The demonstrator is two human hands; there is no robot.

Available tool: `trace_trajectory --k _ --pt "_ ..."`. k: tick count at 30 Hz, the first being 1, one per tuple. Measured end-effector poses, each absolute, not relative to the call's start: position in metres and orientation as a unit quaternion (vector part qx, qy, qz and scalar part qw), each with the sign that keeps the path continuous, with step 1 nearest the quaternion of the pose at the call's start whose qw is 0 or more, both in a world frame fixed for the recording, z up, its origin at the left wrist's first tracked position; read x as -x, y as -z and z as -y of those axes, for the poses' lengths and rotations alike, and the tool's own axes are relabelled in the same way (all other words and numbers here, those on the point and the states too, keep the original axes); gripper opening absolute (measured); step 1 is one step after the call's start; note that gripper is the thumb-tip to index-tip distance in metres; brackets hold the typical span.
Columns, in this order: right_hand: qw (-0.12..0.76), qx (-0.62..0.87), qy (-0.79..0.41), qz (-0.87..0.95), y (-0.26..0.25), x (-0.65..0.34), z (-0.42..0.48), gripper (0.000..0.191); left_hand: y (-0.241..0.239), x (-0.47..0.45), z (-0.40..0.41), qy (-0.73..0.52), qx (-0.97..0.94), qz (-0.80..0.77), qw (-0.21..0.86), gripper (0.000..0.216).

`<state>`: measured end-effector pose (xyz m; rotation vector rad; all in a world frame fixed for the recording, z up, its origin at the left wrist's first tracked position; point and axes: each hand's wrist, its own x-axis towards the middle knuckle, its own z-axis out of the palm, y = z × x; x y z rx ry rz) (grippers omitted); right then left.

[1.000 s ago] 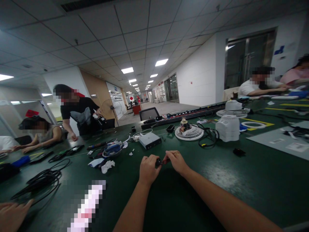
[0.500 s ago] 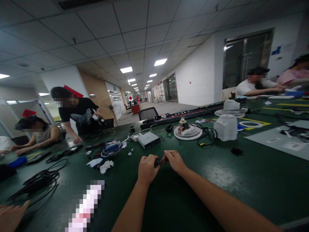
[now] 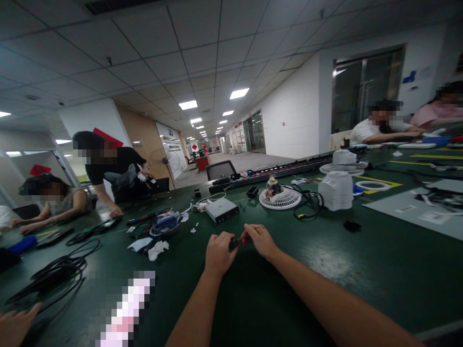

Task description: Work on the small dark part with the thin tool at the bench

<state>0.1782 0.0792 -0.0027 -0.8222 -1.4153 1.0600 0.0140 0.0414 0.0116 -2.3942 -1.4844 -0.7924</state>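
Note:
My left hand (image 3: 220, 253) is closed around a small black part (image 3: 233, 244), just above the green table. Its kind is too small to make out. My right hand (image 3: 258, 239) is pinched beside it, fingertips meeting a thin piece at the black part's right end; I cannot tell what that piece is. Beyond both hands lies a grey metal box with a dark front, like a disc drive (image 3: 222, 210). To its right sits a round white fan grille (image 3: 280, 197) with a motor on it.
A white plastic housing (image 3: 336, 191) stands at the right, near a small black piece (image 3: 352, 225). Coiled black cable (image 3: 54, 274) lies at the left beside another person's hand (image 3: 18, 322). Crumpled white paper (image 3: 158, 249) and a blue tool bundle (image 3: 164, 222) are left of centre. Co-workers sit and stand around the table.
The whole view has shifted slightly. My hands stay together around the small black part, with almost no visible movement.

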Motion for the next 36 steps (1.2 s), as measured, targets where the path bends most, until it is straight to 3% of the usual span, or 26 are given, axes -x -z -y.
trace_trajectory --k 13,18,24,27,31,36 --pt "0.514 0.438 -0.401 0.619 0.005 -0.178 -0.08 0.045 -0.007 -0.013 -0.044 0.228 0.83 0.492 0.134 0.035" --pt "0.541 0.463 -0.395 0.581 0.004 -0.182 -0.082 0.044 -0.007 -0.013 -0.045 0.229 0.826 0.487 0.17 0.038" --pt "0.459 0.463 -0.29 0.7 0.01 -0.184 -0.083 0.022 -0.007 -0.012 -0.045 0.225 0.832 0.476 0.175 0.041" --pt "0.413 0.424 -0.293 0.751 0.013 -0.183 -0.081 0.004 -0.006 -0.011 -0.046 0.222 0.836 0.472 0.168 0.043" --pt "0.377 0.399 -0.304 0.778 0.013 -0.181 -0.078 0.023 -0.007 -0.013 -0.046 0.214 0.841 0.471 0.155 0.042" --pt "0.379 0.418 -0.252 0.787 0.011 -0.18 -0.074 0.019 -0.012 -0.016 -0.044 0.216 0.847 0.463 0.148 0.035"
